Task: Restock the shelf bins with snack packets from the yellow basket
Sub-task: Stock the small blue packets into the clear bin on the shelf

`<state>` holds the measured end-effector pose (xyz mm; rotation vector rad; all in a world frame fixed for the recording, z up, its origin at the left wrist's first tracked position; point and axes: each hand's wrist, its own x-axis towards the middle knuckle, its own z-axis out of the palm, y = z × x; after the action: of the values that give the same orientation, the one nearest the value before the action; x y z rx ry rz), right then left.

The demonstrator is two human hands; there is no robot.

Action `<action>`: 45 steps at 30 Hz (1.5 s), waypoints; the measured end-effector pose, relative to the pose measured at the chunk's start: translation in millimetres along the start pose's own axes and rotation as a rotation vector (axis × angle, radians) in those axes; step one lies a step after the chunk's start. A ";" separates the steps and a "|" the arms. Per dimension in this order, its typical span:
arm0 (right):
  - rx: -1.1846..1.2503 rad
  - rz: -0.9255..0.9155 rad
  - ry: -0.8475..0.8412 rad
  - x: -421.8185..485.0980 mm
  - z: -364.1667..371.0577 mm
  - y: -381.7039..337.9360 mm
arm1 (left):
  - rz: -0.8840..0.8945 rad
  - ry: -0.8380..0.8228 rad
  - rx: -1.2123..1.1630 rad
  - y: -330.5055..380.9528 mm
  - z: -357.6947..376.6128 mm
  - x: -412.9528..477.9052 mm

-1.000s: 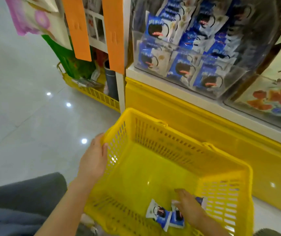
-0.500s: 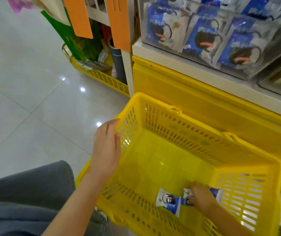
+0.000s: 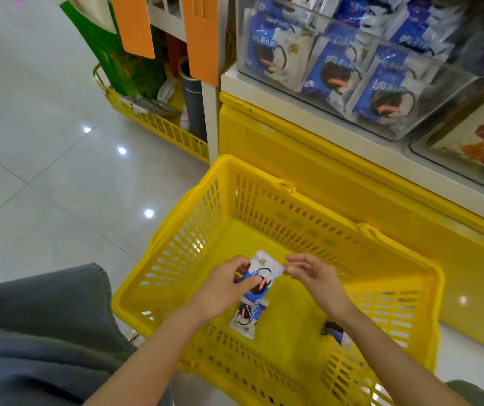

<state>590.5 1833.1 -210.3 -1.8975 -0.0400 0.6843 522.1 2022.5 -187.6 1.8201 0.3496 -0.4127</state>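
head: left hand (image 3: 224, 288) grips packets (image 3: 249, 313)

Yellow slotted basket (image 3: 264, 218), upright. Two blue-white snack packets (image 3: 259, 276) held above its middle; third packet (image 3: 334, 332) on its floor. Clear shelf bin (image 3: 451, 92) beyond, full.

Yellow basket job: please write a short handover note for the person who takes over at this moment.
Left hand grips two snack packets over the yellow basket; right hand pinches the upper one's corner.
One more packet lies in the basket, partly under the right forearm.
The clear shelf bin already holds many packets.
Left to do: put the held ones in the bin, then the last.
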 end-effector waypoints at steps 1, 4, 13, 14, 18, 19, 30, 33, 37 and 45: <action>-0.108 0.029 0.080 3.0 -9.3 11.7 | -0.006 0.023 -0.012 -0.6 -2.2 0.1; -0.463 0.209 0.097 2.5 -40.5 54.1 | -0.059 0.063 -0.082 -3.8 -4.9 1.6; -1.486 0.351 -0.449 -6.4 -55.5 99.5 | -0.127 0.101 -0.119 -10.9 7.0 19.1; -1.532 0.327 -0.453 -6.9 -54.3 100.9 | -0.134 0.110 -0.110 -12.0 8.2 21.5; -1.404 0.301 -0.370 -6.4 -55.1 99.8 | -0.173 0.133 -0.122 -17.4 12.1 26.4; -1.271 0.302 -0.321 -5.2 -54.0 96.5 | -0.187 0.141 -0.114 -18.8 13.4 27.2; 0.026 0.040 0.123 -6.2 49.8 -8.2 | -0.453 0.155 -0.595 -10.4 23.3 17.1; 0.002 -0.098 0.062 -12.0 65.4 -21.3 | -0.379 0.175 -0.745 -4.6 18.0 14.0; 0.025 -0.184 0.049 -7.2 67.3 -8.8 | -0.366 0.298 -0.619 -11.0 6.7 12.8; -0.599 0.288 -0.202 17.0 79.2 99.1 | -0.390 0.319 -0.656 -14.4 -9.4 13.0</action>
<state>539.5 1862.5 -324.0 -2.4234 -0.1125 1.1556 528.3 2035.9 -203.3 1.1632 0.9512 -0.2289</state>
